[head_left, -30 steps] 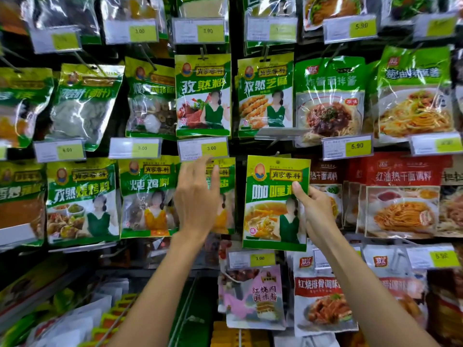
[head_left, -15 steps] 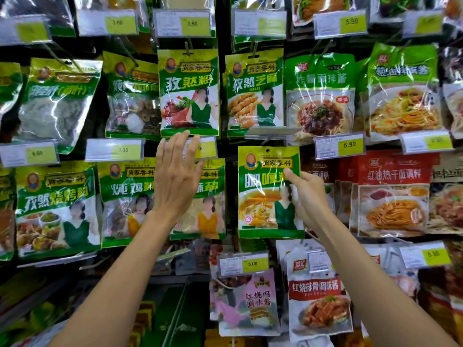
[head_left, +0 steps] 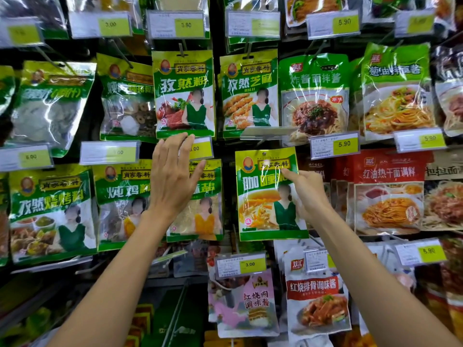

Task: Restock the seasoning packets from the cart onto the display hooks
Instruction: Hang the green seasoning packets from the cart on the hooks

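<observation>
My right hand (head_left: 307, 194) pinches the right edge of a green-and-yellow curry seasoning packet (head_left: 265, 196), held upright against the display just under a clear tag holder (head_left: 268, 133) on a hook. The packet's hang hole sits near its top edge. My left hand (head_left: 172, 176) is raised with straight fingers, fingertips touching a price tag (head_left: 201, 149) below the cumin powder packet (head_left: 184, 93). Behind the left hand hangs a yellow-labelled seasoning packet (head_left: 204, 204), partly hidden.
Rows of hanging seasoning packets fill the wall: green packs on the left (head_left: 50, 211), noodle sauce packs (head_left: 314, 96) and red sauce packs (head_left: 388, 191) on the right. Price tags (head_left: 334, 145) stick out on hook ends. More packets (head_left: 246, 304) hang below.
My left hand rose from the lower packets up to the price tag. My right hand lifted the curry packet slightly higher toward the hook's tag holder.
</observation>
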